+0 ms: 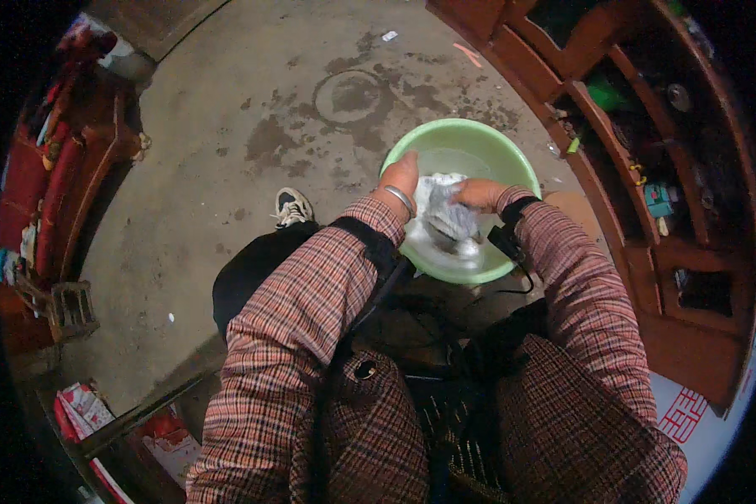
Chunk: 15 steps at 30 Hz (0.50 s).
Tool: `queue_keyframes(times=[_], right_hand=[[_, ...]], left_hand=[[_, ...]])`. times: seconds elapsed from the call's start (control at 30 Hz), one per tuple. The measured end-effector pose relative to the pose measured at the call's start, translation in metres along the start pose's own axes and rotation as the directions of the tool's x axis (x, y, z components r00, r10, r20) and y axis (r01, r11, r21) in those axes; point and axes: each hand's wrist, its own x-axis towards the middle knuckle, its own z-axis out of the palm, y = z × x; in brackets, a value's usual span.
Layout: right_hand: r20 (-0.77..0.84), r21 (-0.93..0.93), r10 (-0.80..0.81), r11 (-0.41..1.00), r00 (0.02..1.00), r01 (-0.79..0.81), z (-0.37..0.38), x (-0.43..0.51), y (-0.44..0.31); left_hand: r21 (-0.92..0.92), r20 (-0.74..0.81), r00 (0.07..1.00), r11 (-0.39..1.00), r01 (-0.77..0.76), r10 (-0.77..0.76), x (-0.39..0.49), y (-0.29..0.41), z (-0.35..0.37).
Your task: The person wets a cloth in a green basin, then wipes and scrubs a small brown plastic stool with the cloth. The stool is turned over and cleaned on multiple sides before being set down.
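Observation:
A light green plastic basin (504,137) with cloudy water in it stands in front of my knees. A wet grey-and-white cloth (448,208) lies in the water. My right hand (479,194) is on the cloth, its fingers bent at the upper part of the fabric and partly blurred. My left hand (404,176), with a silver bangle at the wrist, is at the basin's left side beside the cloth. Its thumb side shows near the rim, and its fingers are hidden, so its hold cannot be told.
Wet patches (353,97) mark the concrete floor beyond the basin. A reddish-brown wooden cabinet (642,264) with open shelves runs along the right. A red-covered wooden seat (69,189) and a small wooden stool (74,310) stand at left. My shoe (292,208) is left of the basin.

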Motion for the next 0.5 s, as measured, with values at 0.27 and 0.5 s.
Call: queue_keyframes(times=[0.27, 0.5], right_hand=[[-0.326, 0.851, 0.064, 0.454, 0.943, 0.264, -0.016, -0.126, -0.093], [-0.63, 0.775, -0.039, 0.044, 0.776, 0.631, -0.015, -0.144, -0.111]], left_hand=[[-0.172, 0.178, 0.982, 0.98, 0.097, -0.066, 0.013, -0.007, 0.01], [-0.33, 0.472, 0.872, 0.943, 0.041, 0.128, -0.035, 0.014, 0.045]])
